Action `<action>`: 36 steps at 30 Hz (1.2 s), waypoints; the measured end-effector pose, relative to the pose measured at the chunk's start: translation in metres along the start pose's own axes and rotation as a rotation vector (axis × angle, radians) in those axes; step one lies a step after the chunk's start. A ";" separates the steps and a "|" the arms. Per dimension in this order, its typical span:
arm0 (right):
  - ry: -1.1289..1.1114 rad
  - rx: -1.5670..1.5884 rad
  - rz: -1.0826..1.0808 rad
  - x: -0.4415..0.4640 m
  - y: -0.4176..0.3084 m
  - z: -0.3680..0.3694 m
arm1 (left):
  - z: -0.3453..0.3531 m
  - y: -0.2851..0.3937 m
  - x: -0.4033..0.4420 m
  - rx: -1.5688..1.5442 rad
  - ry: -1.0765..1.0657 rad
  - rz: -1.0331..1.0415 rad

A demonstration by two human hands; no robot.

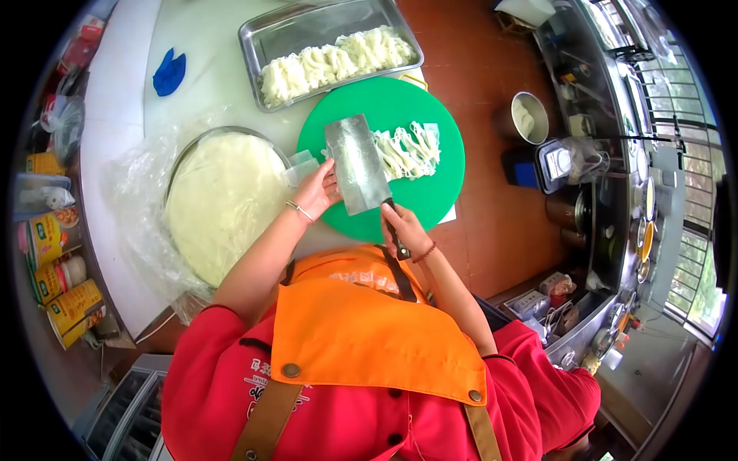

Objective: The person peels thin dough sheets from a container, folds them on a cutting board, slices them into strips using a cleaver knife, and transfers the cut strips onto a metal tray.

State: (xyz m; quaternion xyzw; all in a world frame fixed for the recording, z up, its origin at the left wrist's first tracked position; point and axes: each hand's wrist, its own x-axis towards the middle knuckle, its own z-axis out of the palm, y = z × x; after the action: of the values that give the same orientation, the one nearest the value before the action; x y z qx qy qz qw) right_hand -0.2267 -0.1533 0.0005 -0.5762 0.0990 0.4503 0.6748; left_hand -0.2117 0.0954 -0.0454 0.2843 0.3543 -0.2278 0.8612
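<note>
A cleaver (357, 165) with a broad, smeared metal blade lies over a round green cutting board (438, 196), its flat face up. My right hand (404, 233) is wrapped around its dark handle. My left hand (317, 192) is at the blade's left edge, fingers stretched toward it; whether they press on it I cannot tell. Soft white strips, like cut rice noodles (411, 151), lie bunched on the board right of the blade, partly hidden by it. Translucent flat pieces (301, 167) rest at the board's left edge, near my left hand.
A metal tray (265, 34) holding bunched white strips stands behind the board. Left of it, a round pan of pale sheets (223, 203) sits amid clear plastic film (142, 207). A blue crumpled item (169, 72) lies on the table. A metal pot (529, 117) stands at right.
</note>
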 end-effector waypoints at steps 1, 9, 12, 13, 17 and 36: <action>-0.019 0.058 0.034 0.000 0.001 0.001 | 0.004 -0.004 0.003 0.015 -0.024 0.036; 0.134 0.043 -0.039 -0.010 -0.005 -0.009 | -0.027 -0.031 0.042 0.183 0.072 0.237; 0.357 -0.003 -0.132 -0.024 -0.007 -0.045 | -0.002 -0.032 0.023 0.251 0.112 0.327; 0.457 -0.062 -0.177 -0.027 -0.006 -0.062 | 0.010 -0.030 0.011 0.297 0.116 0.356; 0.683 -0.184 -0.285 -0.036 0.003 -0.138 | 0.026 -0.030 -0.015 0.221 0.262 0.319; 0.259 -0.367 -0.060 -0.005 0.012 -0.067 | 0.068 -0.036 0.064 0.411 0.215 0.353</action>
State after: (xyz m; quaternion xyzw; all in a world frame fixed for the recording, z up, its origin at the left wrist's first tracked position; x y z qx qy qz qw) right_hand -0.2123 -0.2150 -0.0251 -0.7451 0.0839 0.3627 0.5534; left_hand -0.1593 0.0125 -0.0652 0.5327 0.3351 -0.1099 0.7693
